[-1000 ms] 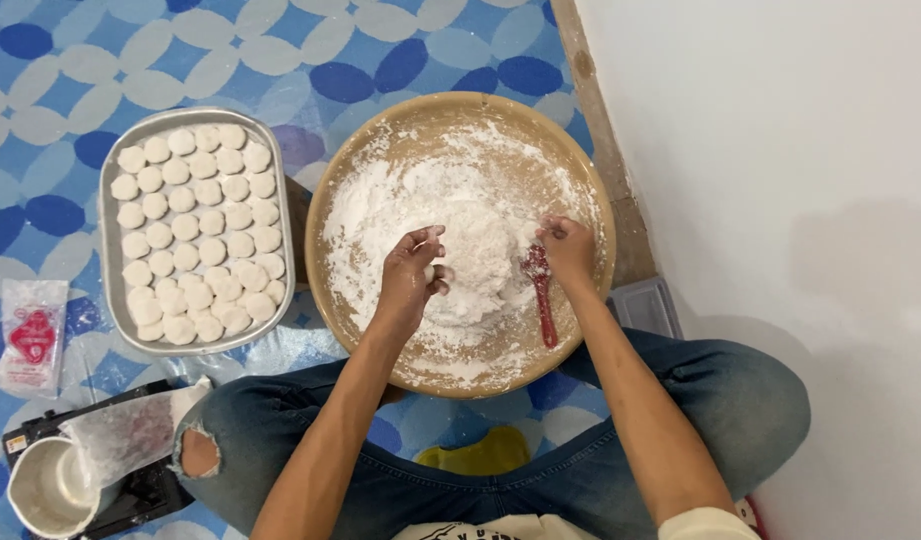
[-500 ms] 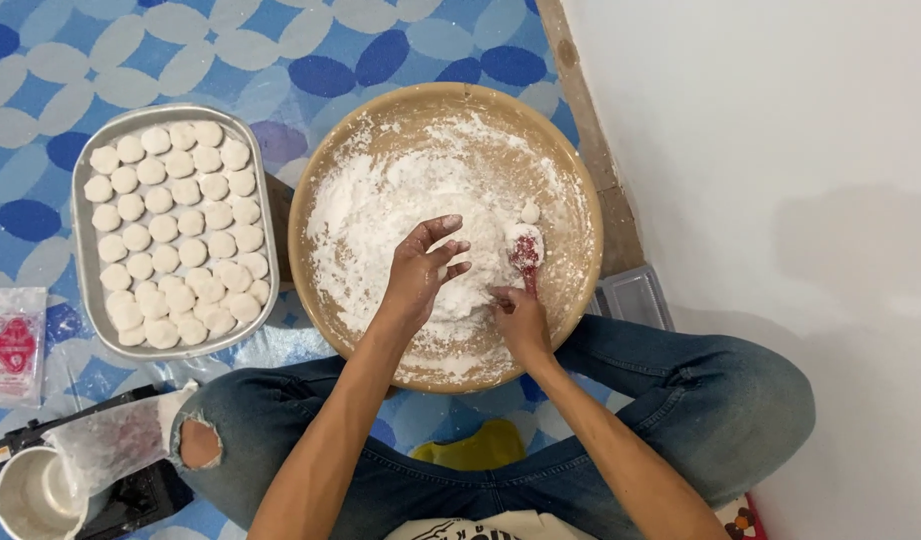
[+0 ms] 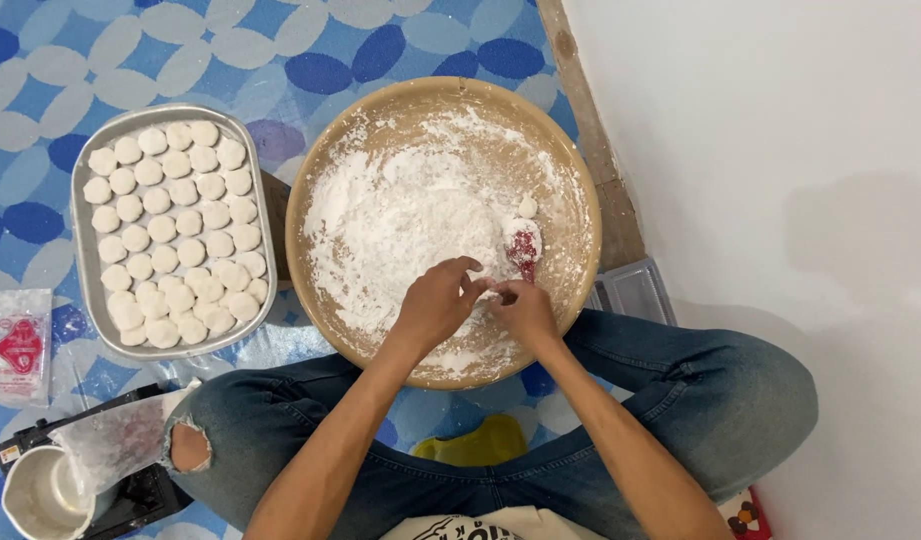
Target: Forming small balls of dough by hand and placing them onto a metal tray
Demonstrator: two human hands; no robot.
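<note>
Together, both hands [image 3: 480, 300] pinch a floury dough piece [image 3: 490, 288] just below the red spoon [image 3: 523, 247].

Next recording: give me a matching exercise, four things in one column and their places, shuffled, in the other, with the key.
Things:
1. metal tray of white dough rounds
2. round wooden bowl of flour
3. red spoon
4. small plastic packet

Places:
A. far left on the patterned mat
B. in the flour, just beyond the right hand
C. left of the bowl
D. in front of the crossed legs

Pairs: 1-C, 2-D, 3-B, 4-A
</note>
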